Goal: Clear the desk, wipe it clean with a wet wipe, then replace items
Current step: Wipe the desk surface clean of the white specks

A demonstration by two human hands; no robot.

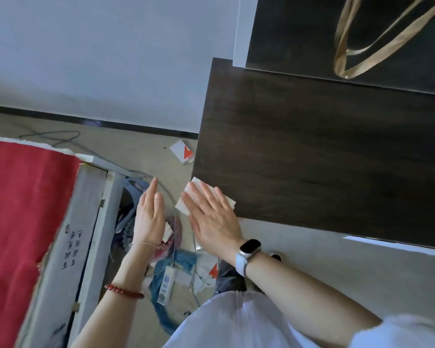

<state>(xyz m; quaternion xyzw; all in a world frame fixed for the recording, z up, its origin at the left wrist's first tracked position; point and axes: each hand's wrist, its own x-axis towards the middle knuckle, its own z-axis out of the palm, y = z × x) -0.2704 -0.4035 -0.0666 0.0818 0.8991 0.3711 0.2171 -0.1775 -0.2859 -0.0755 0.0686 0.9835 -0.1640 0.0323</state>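
Observation:
The dark wood desk [324,151] fills the right half of the head view. At its near left corner lies a white wet wipe [230,200], partly hanging over the edge. My right hand [211,217] presses flat on the wipe with straight fingers; a watch sits on its wrist. My left hand [150,217] hovers off the desk to the left, above the floor, fingers straight and holding nothing.
A black bag with gold ribbon handles [362,41] stands at the desk's back right. A red-covered panel [23,209] leans at the left. On the floor lie a power strip [166,282], cables and a small white-and-orange box [182,151].

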